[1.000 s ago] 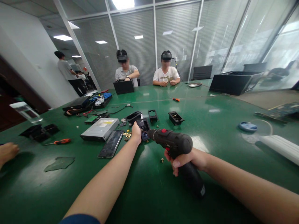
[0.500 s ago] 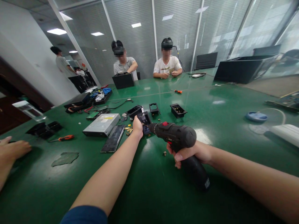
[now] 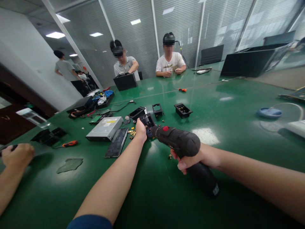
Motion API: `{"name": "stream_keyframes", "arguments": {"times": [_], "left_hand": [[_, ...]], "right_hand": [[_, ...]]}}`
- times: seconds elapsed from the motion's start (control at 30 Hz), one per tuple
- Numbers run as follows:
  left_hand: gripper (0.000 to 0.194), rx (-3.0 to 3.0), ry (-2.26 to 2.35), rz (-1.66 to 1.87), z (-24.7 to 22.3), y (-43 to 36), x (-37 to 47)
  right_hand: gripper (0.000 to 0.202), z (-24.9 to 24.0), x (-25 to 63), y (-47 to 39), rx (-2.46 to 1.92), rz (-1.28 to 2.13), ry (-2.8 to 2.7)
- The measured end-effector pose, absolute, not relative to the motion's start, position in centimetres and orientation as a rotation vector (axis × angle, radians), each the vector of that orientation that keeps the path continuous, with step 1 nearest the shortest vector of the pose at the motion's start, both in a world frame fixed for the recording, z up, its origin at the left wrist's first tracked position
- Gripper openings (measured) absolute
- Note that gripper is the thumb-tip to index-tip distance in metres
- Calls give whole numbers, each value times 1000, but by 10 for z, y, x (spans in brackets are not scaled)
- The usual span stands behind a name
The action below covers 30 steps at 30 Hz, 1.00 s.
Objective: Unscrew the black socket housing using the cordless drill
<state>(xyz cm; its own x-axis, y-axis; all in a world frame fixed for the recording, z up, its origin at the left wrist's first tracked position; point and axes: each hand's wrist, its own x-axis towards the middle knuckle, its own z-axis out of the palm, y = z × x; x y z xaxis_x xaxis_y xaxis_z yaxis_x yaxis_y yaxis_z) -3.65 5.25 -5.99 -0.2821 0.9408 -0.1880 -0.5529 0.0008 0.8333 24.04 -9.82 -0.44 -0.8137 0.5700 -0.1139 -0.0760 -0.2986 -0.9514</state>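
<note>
My left hand (image 3: 141,129) is closed on a black plastic housing (image 3: 148,121) near the middle of the green table. In my right hand (image 3: 190,159) is a black cordless drill (image 3: 177,137) with a red switch, its chuck pointing left at the housing. The drill's tip meets the housing, and the exact contact is too small to make out. Brass pieces (image 3: 132,132) lie just left of my left hand. Behind the housing are an open black box (image 3: 137,113) and a black frame (image 3: 157,109); a black box with brass parts (image 3: 182,110) stands to the right.
A silver drive (image 3: 105,128) and a dark phone-like slab (image 3: 116,142) lie left of my left forearm. An orange screwdriver (image 3: 69,143) is farther left, near another person's hand (image 3: 19,156). Small screws (image 3: 170,156) lie near the drill. Two people sit across the table (image 3: 133,190).
The view has shifted slightly. Both hands keep their hold, with the drill still against the housing. The other person's hand at the left has lifted a little and shows a dark object.
</note>
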Motion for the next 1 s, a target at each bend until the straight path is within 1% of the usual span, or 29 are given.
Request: {"name": "stream_keyframes", "arguments": {"times": [0.1,0.27,0.53,0.73,1.0], "left_hand": [[39,502,1101,1587,-46,44,-26],[43,465,1143,1584,-32,35,-15],[41,484,1161,1567,-24,29,-12],[40,476,1176,1553,-25,30,-13],[33,468,1142,1586,-30,32,-15]], "right_hand": [[56,-2,240,-98,-621,2127,-1578],[56,-3,241,-97,-593,2139,-1609],[58,1,243,-101,-609,2142,-1554],[64,4,241,-100,-592,2175,-1569],[66,4,241,-100,-605,2170,-1558]]}}
